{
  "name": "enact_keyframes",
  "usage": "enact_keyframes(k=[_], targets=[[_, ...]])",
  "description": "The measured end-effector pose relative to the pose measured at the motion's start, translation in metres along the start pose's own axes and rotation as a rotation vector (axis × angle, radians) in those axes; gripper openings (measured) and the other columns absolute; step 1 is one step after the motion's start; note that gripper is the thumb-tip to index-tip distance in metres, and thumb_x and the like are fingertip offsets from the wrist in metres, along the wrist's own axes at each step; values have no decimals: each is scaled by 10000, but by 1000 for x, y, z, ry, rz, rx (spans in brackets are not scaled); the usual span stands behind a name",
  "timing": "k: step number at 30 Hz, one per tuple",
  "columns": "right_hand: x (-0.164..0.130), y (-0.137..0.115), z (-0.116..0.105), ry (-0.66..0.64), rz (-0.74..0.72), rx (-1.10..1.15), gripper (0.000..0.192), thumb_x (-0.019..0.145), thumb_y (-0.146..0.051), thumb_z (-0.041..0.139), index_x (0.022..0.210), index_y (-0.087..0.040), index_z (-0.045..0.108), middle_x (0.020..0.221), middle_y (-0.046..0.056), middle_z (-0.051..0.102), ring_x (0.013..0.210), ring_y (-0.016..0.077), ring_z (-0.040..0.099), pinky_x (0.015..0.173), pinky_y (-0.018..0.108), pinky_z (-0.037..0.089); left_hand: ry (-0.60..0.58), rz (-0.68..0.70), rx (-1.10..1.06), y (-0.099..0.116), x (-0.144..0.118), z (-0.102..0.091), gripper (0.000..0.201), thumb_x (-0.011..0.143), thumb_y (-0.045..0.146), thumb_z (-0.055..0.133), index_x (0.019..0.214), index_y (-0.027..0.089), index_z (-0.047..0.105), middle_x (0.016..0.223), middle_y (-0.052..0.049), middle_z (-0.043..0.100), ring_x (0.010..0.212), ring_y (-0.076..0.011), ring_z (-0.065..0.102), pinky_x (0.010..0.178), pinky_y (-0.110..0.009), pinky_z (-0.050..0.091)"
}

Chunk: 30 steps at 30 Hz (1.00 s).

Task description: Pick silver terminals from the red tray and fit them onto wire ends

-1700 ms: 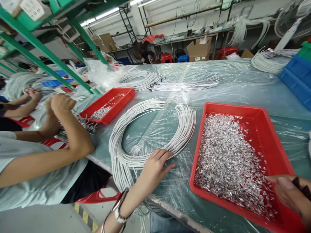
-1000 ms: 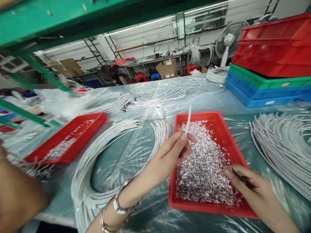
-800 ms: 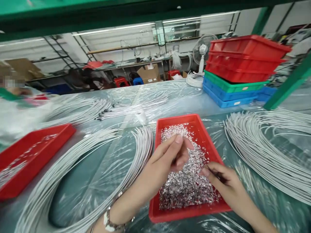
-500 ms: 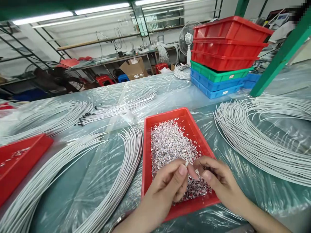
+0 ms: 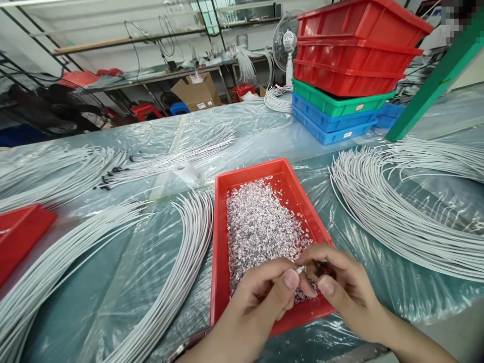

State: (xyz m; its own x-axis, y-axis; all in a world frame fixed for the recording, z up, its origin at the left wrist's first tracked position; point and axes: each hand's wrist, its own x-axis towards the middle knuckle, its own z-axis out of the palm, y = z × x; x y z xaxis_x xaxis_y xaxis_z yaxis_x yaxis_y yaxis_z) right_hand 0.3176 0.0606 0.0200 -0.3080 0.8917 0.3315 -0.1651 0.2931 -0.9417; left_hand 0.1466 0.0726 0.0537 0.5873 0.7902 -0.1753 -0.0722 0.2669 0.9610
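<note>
My left hand (image 5: 264,295) is closed, thumb and forefinger pinching a small white piece (image 5: 300,269) whose tip sticks out toward the right. My right hand (image 5: 344,290) is curled close beside it, its forefinger near the piece's tip. Something small and dark shows between the right thumb and fingers, too hidden to name. Both hands hover over the near end of a red tray (image 5: 221,212). A heap of small shiny silver metal bits (image 5: 260,227) fills much of that tray.
Bundled white cables (image 5: 189,257) lie left of the tray, and a large cable coil (image 5: 378,212) lies right. Black-tipped cables (image 5: 166,161) and a white roll (image 5: 185,171) are beyond. Stacked red bins (image 5: 351,50) stand near a green post (image 5: 427,91). Another red tray (image 5: 22,232) is at left.
The view has tilted down a little and shifted. My hands remain over the tray; the right fingers have come closer to the white piece, and more of its end shows.
</note>
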Motion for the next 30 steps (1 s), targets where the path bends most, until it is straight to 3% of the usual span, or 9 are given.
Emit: enact_keyframes(k=[4, 9, 13, 18, 25, 30], targets=[[0, -1, 0, -4, -12, -88, 151, 925, -239, 527, 1076, -232, 536, 736, -10, 549, 594, 121, 491, 527, 241, 390, 32, 57, 87, 2, 1, 2, 359, 937, 355, 452, 616, 197, 471, 537, 61, 334, 484, -95, 279, 460, -253, 216], [1, -4, -1, 25, -47, -314, 105, 908, -229, 548, 1012, -226, 558, 726, 2, 582, 596, 135, 530, 497, 235, 407, 63, 120, 183, 6, 3, 6, 327, 926, 279, 443, 610, 201, 428, 539, 60, 345, 479, -95, 296, 452, -241, 249], [3, -6, -1, 32, -68, -367, 89, 913, -242, 554, 1001, -231, 566, 741, 14, 610, 611, 147, 559, 504, 242, 432, 104, 154, 253, 1, 1, 4, 276, 917, 242, 459, 646, 196, 486, 565, 53, 380, 511, -97, 313, 469, -226, 287], [4, -7, -2, 46, -78, -384, 116, 898, -249, 586, 1012, -237, 575, 766, 14, 622, 646, 149, 579, 542, 244, 448, 147, 148, 380, -10, -6, -2, 163, 907, 226, 498, 803, 197, 620, 718, -10, 587, 643, -130, 501, 576, -242, 411], [3, -4, -4, 19, -30, -384, 86, 899, -271, 588, 979, -237, 584, 765, 10, 625, 647, 147, 576, 540, 242, 439, 111, 154, 502, -1, -6, -6, 236, 927, 274, 473, 784, 198, 645, 660, -13, 608, 599, -140, 525, 532, -245, 408], [3, -5, -5, -5, -12, -365, 93, 901, -270, 594, 986, -237, 585, 753, 5, 618, 644, 143, 563, 555, 242, 441, 22, 158, 611, 4, -6, -10, 231, 936, 238, 453, 841, 193, 658, 673, -27, 638, 576, -136, 543, 528, -248, 396]])
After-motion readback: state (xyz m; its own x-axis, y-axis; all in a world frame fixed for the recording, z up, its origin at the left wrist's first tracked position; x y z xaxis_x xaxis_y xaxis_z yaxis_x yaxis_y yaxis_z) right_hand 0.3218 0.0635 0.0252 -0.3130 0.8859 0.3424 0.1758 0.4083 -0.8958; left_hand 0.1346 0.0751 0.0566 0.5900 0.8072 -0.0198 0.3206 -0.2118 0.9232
